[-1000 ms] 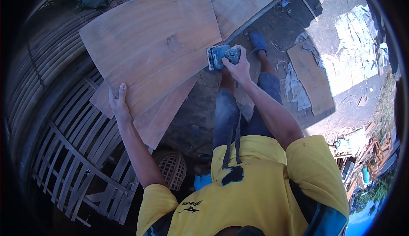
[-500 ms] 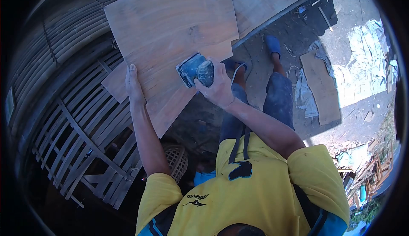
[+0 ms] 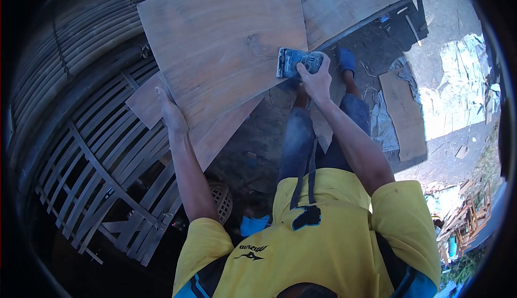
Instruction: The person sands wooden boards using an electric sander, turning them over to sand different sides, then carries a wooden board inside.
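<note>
My right hand (image 3: 316, 76) is wrapped around a dusty blue electric sander (image 3: 297, 63). The sander rests at the right edge of a large, thin wooden panel (image 3: 221, 39), its square pad end facing left. Along the panel's lower left edge, my left hand (image 3: 173, 116) grips the wood, thumb side up; its other fingers are mostly hidden. Beneath the panel another wooden sheet (image 3: 223, 134) sticks out toward me.
A slatted bamboo bench (image 3: 107, 174) stands at left. Another long board (image 3: 361, 4) extends to the upper right. A woven basket (image 3: 221, 201) sits below my left arm. Brown cardboard (image 3: 403, 115) lies on the ground at right, near a scrap wood pile (image 3: 463, 217).
My right hand has moved the sander up and to the right, from the panel's lower middle to its right edge. The panel has shifted slightly right; my left hand stays at its left edge.
</note>
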Tool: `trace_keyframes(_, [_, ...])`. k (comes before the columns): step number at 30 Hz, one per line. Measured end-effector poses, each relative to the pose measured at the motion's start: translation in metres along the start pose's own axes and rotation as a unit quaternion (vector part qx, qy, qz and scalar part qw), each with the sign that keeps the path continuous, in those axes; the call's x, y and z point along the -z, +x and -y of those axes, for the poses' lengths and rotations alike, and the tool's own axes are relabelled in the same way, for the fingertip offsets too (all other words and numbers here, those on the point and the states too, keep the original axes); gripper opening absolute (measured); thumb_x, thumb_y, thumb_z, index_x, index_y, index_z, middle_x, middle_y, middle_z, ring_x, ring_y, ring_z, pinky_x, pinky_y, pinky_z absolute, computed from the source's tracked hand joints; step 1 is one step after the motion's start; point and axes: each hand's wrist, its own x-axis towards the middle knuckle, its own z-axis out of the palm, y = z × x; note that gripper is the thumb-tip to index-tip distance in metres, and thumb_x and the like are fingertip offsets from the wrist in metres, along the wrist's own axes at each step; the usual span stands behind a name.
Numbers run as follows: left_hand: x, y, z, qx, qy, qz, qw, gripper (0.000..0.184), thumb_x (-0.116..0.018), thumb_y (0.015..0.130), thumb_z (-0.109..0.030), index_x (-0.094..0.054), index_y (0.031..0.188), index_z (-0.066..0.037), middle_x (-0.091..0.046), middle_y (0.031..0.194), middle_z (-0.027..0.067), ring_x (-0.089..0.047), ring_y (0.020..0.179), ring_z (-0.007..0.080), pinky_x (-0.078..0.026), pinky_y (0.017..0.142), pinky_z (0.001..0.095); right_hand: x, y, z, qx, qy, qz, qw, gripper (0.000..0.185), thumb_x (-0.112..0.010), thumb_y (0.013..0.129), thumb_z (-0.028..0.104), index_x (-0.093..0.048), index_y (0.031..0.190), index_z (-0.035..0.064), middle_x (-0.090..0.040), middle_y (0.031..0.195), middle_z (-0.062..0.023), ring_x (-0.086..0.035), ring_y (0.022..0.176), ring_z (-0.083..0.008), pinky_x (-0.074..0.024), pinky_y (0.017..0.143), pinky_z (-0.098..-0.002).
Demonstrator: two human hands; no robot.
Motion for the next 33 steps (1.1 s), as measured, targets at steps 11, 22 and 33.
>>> trace_keyframes(11, [0.011,-0.002,-0.003,0.008,-0.047,0.075,0.996,0.11,-0.014,0.102,-0.085,-0.029,0.168,0.001,-0.043,0.169,0.0156,-0.039,0.155,0.0318,-0.026,0.129,0.043,-0.071,-0.13,0.11,0.348,-0.053,0.19,0.917,0.09,-0.09,0.079,0.023,-0.041,0.153,0.0075,-0.06,0.125,-0.0233,-0.07,0.101,-0.0424,-0.0625,0.082,-0.0472])
trace_keyframes(22, [0.002,-0.005,-0.007,-0.079,0.121,0.084,0.986,0.08,-0.067,0.102,-0.048,-0.042,0.16,0.001,-0.058,0.15,0.0194,-0.054,0.142,0.0293,-0.04,0.121,0.0453,-0.007,0.029,0.005,0.144,-0.026,0.01,0.989,0.079,-0.087,0.082,0.028,-0.047,0.146,0.0057,-0.071,0.12,-0.0226,-0.073,0.108,-0.0415,-0.0579,0.096,-0.0466])
trace_keyframes(33, [-0.006,-0.011,-0.017,-0.05,0.119,0.101,0.986,0.081,-0.088,0.08,-0.008,-0.049,0.151,0.001,-0.068,0.134,0.0167,-0.068,0.121,0.0253,-0.054,0.107,0.04,-0.065,0.042,0.12,0.346,-0.058,0.004,0.936,0.078,-0.088,0.084,0.03,-0.048,0.145,0.0027,-0.07,0.116,-0.0214,-0.074,0.098,-0.0313,-0.0632,0.081,-0.044])
